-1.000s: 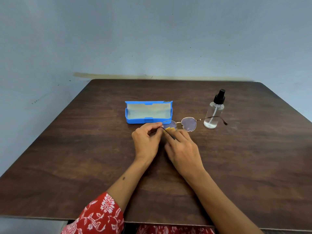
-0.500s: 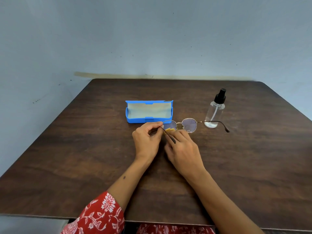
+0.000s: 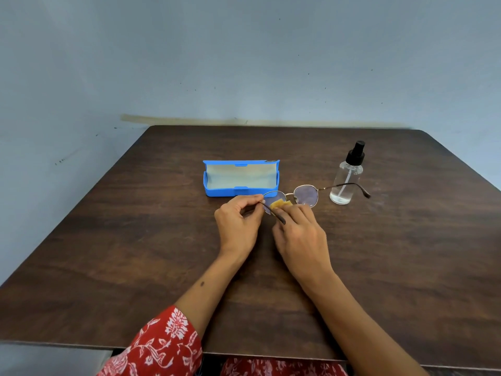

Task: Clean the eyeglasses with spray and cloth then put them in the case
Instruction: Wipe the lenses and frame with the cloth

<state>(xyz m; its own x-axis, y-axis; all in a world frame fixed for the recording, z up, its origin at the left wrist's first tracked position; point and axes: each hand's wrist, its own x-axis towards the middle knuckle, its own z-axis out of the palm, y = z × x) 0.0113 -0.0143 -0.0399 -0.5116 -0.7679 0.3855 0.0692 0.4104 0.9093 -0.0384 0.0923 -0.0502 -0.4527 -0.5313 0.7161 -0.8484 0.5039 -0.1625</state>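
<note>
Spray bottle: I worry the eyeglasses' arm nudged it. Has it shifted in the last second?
No. The spray bottle stands upright, the same gap right of the open blue case; the arm of the eyeglasses only crosses in front of it.

hands [image 3: 238, 221] wiping eyeglasses [image 3: 305, 195] (yellow cloth [image 3: 280, 204])

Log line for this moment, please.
phase: wiping lens | left hand: pinches eyeglasses | right hand: holds cloth on lens | case: open

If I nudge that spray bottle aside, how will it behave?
The spray bottle is tall, narrow and nearly empty, so it is probably light and apt to tip. It looks round, so it would likely roll once down. The eyeglasses temple crosses its front.
</note>
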